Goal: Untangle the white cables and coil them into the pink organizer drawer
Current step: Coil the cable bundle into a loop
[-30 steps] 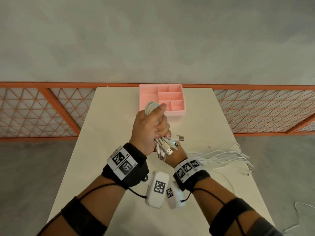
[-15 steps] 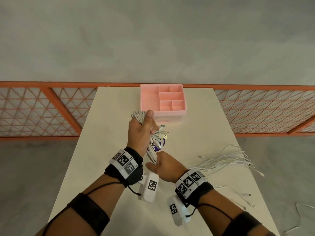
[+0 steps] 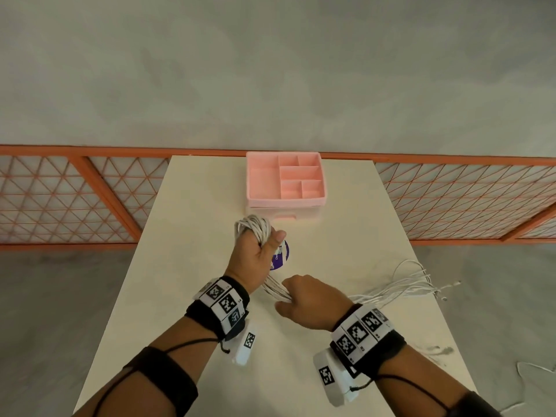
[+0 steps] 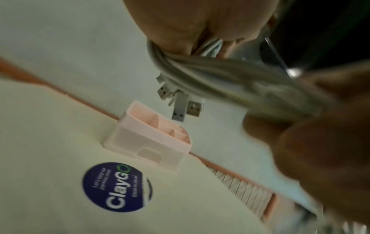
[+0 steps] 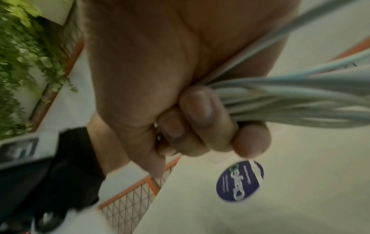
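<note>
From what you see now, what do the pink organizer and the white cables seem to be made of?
Pink organizer: probably moulded plastic with a matte finish; its thin dividers and rounded edges are all one even pink.
White cables: flexible, smooth white jackets, likely plastic or rubber, since they bend into loops in the left hand. The left wrist view shows grey, metal-looking USB plugs at their ends.

white cables (image 3: 255, 228), pink organizer (image 3: 285, 182), blue sticker (image 4: 118, 187)

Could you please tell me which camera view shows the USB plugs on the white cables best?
The left wrist view: the USB plugs hang in a cluster below the left hand, metal ends visible. In the head view that hand hides them; the right wrist view shows only cable strands.
</note>
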`<state>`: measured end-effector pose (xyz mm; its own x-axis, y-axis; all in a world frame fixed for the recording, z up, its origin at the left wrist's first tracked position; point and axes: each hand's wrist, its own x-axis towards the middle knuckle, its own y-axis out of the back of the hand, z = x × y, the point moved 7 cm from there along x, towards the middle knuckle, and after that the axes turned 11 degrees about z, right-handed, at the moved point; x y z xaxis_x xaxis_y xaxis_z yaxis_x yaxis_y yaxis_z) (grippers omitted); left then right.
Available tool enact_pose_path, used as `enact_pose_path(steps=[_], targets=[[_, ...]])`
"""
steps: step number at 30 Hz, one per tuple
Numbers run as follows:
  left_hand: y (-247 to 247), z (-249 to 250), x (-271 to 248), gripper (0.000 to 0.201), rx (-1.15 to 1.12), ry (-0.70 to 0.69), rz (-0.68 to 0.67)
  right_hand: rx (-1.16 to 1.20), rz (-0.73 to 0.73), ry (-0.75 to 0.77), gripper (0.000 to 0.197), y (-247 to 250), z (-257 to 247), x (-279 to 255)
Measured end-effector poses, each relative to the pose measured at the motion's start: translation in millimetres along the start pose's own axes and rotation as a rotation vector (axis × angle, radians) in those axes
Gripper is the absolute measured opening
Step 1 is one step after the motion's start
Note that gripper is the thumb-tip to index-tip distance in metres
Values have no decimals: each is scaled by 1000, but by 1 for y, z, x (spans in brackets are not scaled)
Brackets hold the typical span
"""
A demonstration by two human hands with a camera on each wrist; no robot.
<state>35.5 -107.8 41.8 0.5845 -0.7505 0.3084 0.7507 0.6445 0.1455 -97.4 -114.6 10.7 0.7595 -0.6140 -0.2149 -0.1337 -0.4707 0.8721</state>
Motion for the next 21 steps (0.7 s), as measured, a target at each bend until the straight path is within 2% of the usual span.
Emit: enact_pose_path(steps=[4, 7, 12, 17, 19, 21], targets=[[-23, 5, -11, 67, 221, -144, -310, -152, -23, 106, 19, 42, -8, -4], [-31, 10, -9, 64, 287, -141, -379, -185, -26, 177, 7, 76, -12, -5], [-42, 17, -6, 63, 142, 136, -474, -92, 51, 162, 20, 127, -7, -4], [-58, 35, -35, 77, -209, 447, -636, 194, 207, 152, 27, 166, 4, 0], [-61, 40, -41, 69, -353, 493, -630, 323, 208, 142, 26, 169, 9, 1], [-62, 45, -42, 46, -421, 504, -616, 465, 212, 117, 27, 165, 19, 5]])
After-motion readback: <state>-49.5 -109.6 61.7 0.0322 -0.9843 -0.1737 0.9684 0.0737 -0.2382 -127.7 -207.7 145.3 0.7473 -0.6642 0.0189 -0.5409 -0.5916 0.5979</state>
